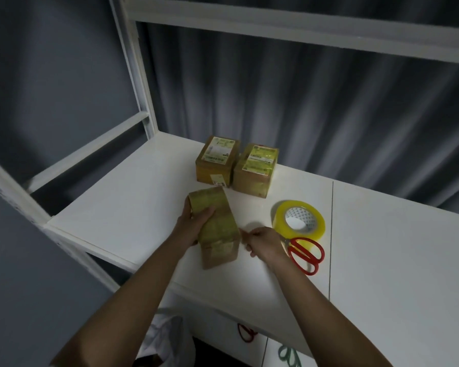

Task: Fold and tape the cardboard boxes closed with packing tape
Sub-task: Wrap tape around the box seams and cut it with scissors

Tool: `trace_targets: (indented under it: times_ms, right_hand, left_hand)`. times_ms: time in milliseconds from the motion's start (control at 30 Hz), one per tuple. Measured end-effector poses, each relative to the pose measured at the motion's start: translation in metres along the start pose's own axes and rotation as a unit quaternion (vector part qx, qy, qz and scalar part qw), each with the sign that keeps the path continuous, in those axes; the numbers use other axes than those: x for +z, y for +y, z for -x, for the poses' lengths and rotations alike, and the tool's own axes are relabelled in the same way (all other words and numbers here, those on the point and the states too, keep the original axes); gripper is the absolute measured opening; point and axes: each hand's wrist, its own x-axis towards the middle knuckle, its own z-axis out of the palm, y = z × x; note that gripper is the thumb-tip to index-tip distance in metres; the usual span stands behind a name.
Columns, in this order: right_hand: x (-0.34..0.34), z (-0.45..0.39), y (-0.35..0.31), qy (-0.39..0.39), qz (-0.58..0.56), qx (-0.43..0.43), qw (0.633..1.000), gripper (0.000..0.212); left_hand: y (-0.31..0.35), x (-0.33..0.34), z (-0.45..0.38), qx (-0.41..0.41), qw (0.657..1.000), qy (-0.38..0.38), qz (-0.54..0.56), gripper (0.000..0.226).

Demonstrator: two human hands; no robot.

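A small cardboard box (pixel 217 234), wrapped in yellowish tape, lies on the white table (pixel 133 207) near its front edge. My left hand (pixel 194 221) grips the box from its left side, thumb across the top. My right hand (pixel 263 243) is at the box's right edge with its fingers curled; whether they pinch a tape end is not clear. A roll of yellowish packing tape (pixel 298 219) lies flat just right of that hand. Red-handled scissors (pixel 306 254) lie in front of the roll, their blades hidden under my right hand.
Two taped boxes with labels stand side by side at the back of the table, the left box (pixel 216 161) and the right box (pixel 256 170). A white shelf frame (pixel 141 83) rises at the left and overhead. A grey curtain hangs behind.
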Motion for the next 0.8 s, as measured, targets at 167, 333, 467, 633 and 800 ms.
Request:
trace_targets:
  times_ms: [167,333,467,633,800]
  right_hand:
    - [-0.012,0.008,-0.006,0.142,0.087,-0.209,0.964,0.006]
    - [0.012,0.031,-0.028,-0.026,-0.198,-0.209,0.957,0.027]
    - [0.036,0.029,-0.007,-0.096,-0.209,-0.152,0.961,0.042]
    - [0.043,0.024,0.015,-0.089,-0.209,-0.165,0.96,0.055]
    - [0.041,0.023,0.018,-0.104,-0.179,-0.118,0.971,0.053]
  left_hand:
    - [-0.005,0.0,-0.005,0.005,1.0,0.011,0.015,0.064]
    - [-0.011,0.004,-0.012,0.02,0.999,0.023,0.029,0.064]
    - [-0.014,0.008,-0.013,0.034,0.998,0.043,0.028,0.065]
    - [-0.017,0.01,-0.016,0.048,0.997,0.061,0.008,0.066]
    - [-0.015,0.011,-0.013,0.064,0.996,0.061,-0.013,0.061]
